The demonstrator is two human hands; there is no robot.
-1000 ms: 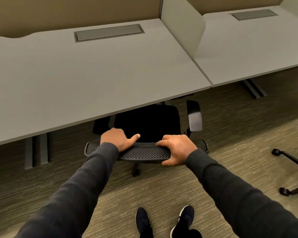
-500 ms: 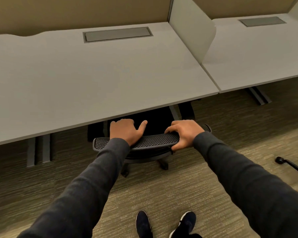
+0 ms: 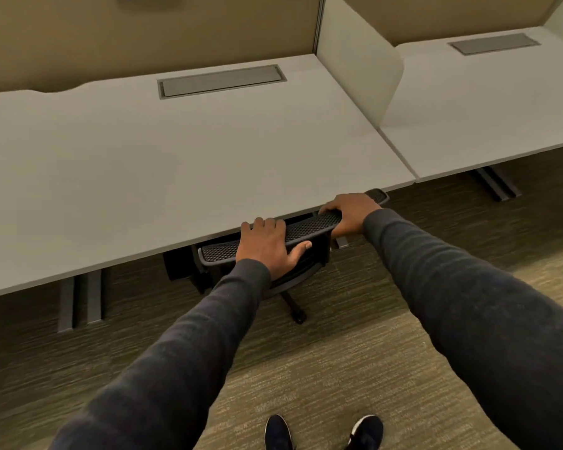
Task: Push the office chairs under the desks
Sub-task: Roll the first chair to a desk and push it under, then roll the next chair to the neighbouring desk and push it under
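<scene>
A black office chair [image 3: 309,227] stands with its seat hidden under the grey desk [image 3: 163,164]. Only the mesh top of its backrest, part of the base and one caster [image 3: 299,317] show at the desk's front edge. My left hand [image 3: 270,246] lies over the left part of the backrest top, fingers curled on it, thumb out to the right. My right hand [image 3: 350,216] grips the right part of the same backrest top. The backrest's top edge lies right at the desk's front edge.
A second grey desk [image 3: 488,112] stands to the right behind a white divider panel [image 3: 355,63]. Desk legs rest on the carpet at left [image 3: 79,300] and right [image 3: 496,186]. My shoes [image 3: 322,431] show at the bottom edge.
The chair has rolled forward under the desk with both hands on its backrest; seat and armrests that showed before are now hidden. The other chair's base at the right has left the view.
</scene>
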